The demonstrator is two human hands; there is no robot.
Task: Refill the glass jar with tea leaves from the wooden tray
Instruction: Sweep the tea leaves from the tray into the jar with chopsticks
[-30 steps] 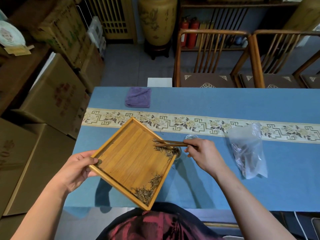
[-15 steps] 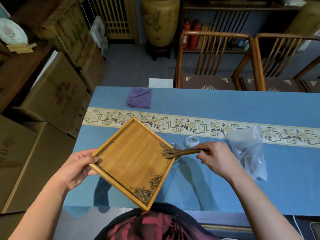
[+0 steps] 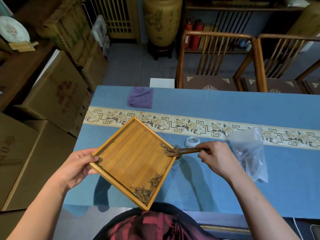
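Tea leaves (image 3: 167,149) at tray corner, under right hand's (image 3: 214,156) wooden tongs (image 3: 185,151).

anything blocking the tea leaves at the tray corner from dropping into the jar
Nothing visible does. The tea leaves sit at the right corner of the wooden tray, which overhangs the open glass jar. The lid lies apart on the tablecloth, and the wooden tool in the right hand rakes them.

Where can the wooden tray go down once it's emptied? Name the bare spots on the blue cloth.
Bare cloth lies between the purple towel and the chairs' side, all along the far edge. Another bare patch runs along the near edge, under the right forearm. Crowded: around the glass jar, lid and plastic bag.
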